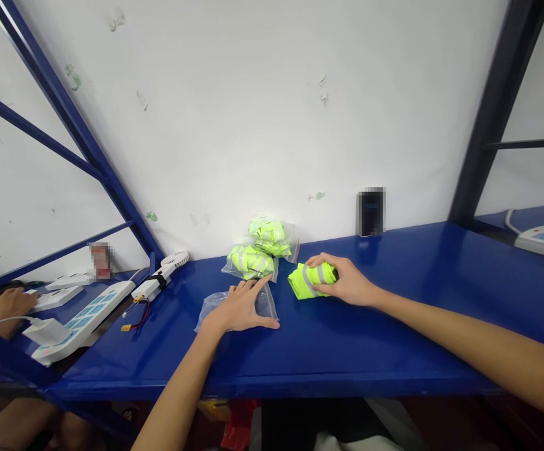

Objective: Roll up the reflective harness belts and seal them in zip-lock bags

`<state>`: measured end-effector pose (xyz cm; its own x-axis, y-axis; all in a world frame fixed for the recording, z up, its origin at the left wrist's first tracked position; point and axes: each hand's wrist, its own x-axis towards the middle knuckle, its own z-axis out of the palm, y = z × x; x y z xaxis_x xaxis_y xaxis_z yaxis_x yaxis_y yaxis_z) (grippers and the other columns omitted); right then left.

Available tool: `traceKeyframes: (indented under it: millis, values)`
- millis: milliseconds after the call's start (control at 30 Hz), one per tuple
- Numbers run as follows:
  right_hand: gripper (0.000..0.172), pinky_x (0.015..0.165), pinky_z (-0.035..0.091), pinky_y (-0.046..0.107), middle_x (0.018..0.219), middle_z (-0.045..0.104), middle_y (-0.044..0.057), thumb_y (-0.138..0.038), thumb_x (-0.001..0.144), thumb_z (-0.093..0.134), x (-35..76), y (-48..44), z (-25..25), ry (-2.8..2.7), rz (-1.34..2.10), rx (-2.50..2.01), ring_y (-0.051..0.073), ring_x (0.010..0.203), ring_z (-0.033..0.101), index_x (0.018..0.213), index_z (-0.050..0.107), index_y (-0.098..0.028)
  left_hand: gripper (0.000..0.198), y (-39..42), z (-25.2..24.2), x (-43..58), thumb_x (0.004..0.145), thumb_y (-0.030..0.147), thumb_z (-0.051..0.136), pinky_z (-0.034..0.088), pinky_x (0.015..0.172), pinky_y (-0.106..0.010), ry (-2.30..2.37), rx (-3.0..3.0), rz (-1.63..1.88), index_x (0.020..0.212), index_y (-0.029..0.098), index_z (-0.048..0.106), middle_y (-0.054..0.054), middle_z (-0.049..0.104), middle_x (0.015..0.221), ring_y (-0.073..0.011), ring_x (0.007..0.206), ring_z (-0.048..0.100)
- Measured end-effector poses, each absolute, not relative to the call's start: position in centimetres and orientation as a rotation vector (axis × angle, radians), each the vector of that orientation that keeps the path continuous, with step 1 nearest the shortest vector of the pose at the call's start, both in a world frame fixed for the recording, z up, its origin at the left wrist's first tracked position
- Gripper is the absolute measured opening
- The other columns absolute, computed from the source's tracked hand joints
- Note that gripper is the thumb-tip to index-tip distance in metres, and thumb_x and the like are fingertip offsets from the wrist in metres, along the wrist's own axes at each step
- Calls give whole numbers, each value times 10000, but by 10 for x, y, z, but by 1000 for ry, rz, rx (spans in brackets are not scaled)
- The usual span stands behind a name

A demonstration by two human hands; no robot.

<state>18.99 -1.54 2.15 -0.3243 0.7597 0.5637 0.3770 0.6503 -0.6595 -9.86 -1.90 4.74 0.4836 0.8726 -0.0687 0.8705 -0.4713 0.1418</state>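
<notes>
Two bare hands work on a blue shelf [394, 351] that stands against a white wall. The left hand [243, 308] lies palm down with its fingers spread, flat on an empty clear bag [266, 302] and pressing it to the shelf. The right hand [344, 283] is closed around a rolled vest [307, 280] in neon yellow with grey reflective bands. The roll rests on the shelf just beside the bag, on its right.

Behind both, near the wall, lie two filled bags [251, 262] of the same yellow fabric — one touching the other. A small dark object [371, 212], blurred, leans upright against the wall further right.

Off to the left sit a small white fan [174, 258] and a white power strip [86, 318] — and past them, at the far edge, another person's hand [12, 304] rests on a second strip.
</notes>
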Motion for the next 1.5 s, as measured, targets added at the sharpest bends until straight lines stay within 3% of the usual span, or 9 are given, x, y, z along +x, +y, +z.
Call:
traceKeyframes:
  millis: [233,333,533,667,800,1000,1200,1333,1500]
  values:
    - [415,596,482,297,853,602,-13,-373,644,790,188,-20,23,-1646,955,-962,176,708,585,952,555,-224,1010,-44,48,-78,653,714,646,324,1047,-532,1376,2778,509,1486,360,200,-85,428,1435,-344,1295,403]
    - [445,544,472,271,773,579,-35,-362,630,805,183,-26,25,-1517,1175,-873,157,646,571,952,530,-224,1063,-50,45,-67,638,687,683,317,1075,-499,1335,2851,745,1496,305,185,-97,397,1458,-323,1313,386]
    - [394,550,448,259,770,560,-32,-351,645,790,184,-28,27,-1536,1084,-873,147,650,547,931,557,-210,953,-30,39,-44,711,691,616,208,1141,-507,1117,3071,969,1471,246,253,-128,467,1395,-300,1299,420]
    - [362,593,433,262,812,568,-21,-334,644,783,190,-25,30,-1622,865,-895,148,694,526,923,593,-202,1000,-18,39,-33,689,726,606,280,1101,-512,1122,3072,927,1471,218,244,-148,453,1409,-319,1287,432]
    - [372,582,436,270,777,558,-21,-359,642,770,190,-23,28,-1549,958,-922,155,678,524,923,589,-196,956,-11,41,-21,720,740,554,352,1048,-468,993,3133,869,1453,194,273,-147,486,1375,-305,1247,465]
    - [310,703,451,318,839,592,-5,-388,698,701,189,-14,17,-1435,850,-969,198,785,545,927,586,-215,878,7,40,9,760,647,593,357,1033,-480,866,3232,873,1434,167,300,-169,509,1316,-319,1228,475]
    - [236,778,443,344,919,595,5,-315,747,496,194,-5,14,-1281,1109,-724,222,882,546,954,576,-237,869,14,42,11,743,647,616,348,1056,-476,855,3163,922,1436,221,311,-150,486,1334,-312,1248,455]
    - [399,839,429,330,1044,579,1,-181,631,559,190,-9,17,-1359,1132,-815,225,1001,520,1022,595,-253,892,7,39,-6,715,649,647,346,1064,-485,860,3073,943,1437,257,300,-131,485,1344,-307,1257,453]
    - [356,808,442,309,964,591,2,-224,647,704,184,-13,20,-1426,1113,-824,194,924,548,986,595,-215,942,5,30,-5,697,552,720,370,1058,-488,879,3011,864,1449,244,243,-136,449,1378,-310,1282,432]
